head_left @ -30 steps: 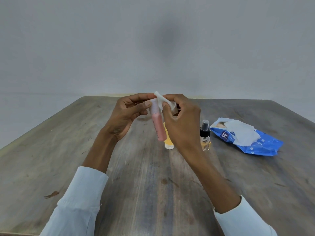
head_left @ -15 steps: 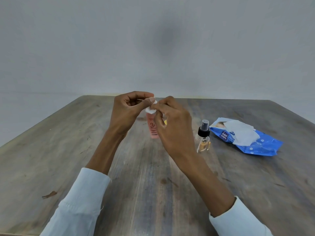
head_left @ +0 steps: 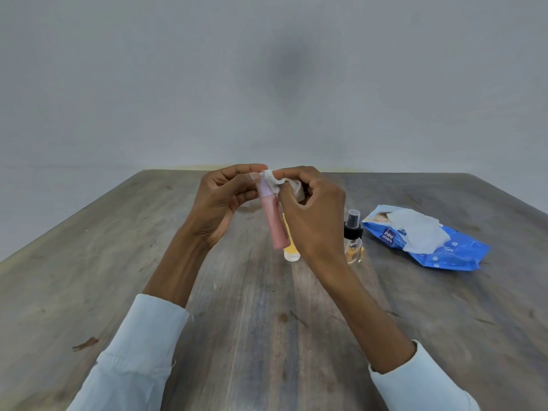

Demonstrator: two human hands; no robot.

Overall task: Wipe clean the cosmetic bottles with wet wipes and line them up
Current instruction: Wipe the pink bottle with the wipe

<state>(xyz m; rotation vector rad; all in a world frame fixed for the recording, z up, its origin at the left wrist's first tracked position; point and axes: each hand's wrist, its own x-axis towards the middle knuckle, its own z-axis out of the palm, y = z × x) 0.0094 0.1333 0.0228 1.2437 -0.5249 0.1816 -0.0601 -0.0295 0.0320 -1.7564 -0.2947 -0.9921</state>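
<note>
the left hand (head_left: 221,203) is pinching the top end of a pink bottle (head_left: 274,221) between thumb and fingertips, holding it up above the table (head_left: 124,262) with its lower end hanging down and tilted slightly to the right. the right hand (head_left: 314,215) is curling round a crumpled white wet wipe (head_left: 274,180) and pressing it against the pale cap end of the pink bottle, right beside the left thumb. both forearms are reaching in from the bottom edge, each in a light blue sleeve (head_left: 133,351).

behind the pink bottle, a yellow bottle (head_left: 292,250) with a white cap is sitting on the table, mostly hidden by the right hand and the pink bottle. just to the right of the right wrist, a small clear spray bottle (head_left: 353,237) with a black nozzle is standing upright, holding amber liquid. further right and apart from the bottles, a blue wet wipes pack (head_left: 439,247) is lying flat, with a white wipe sticking out of its open top. a small brown scrap (head_left: 85,344) is lying on the table near the left sleeve.
</note>
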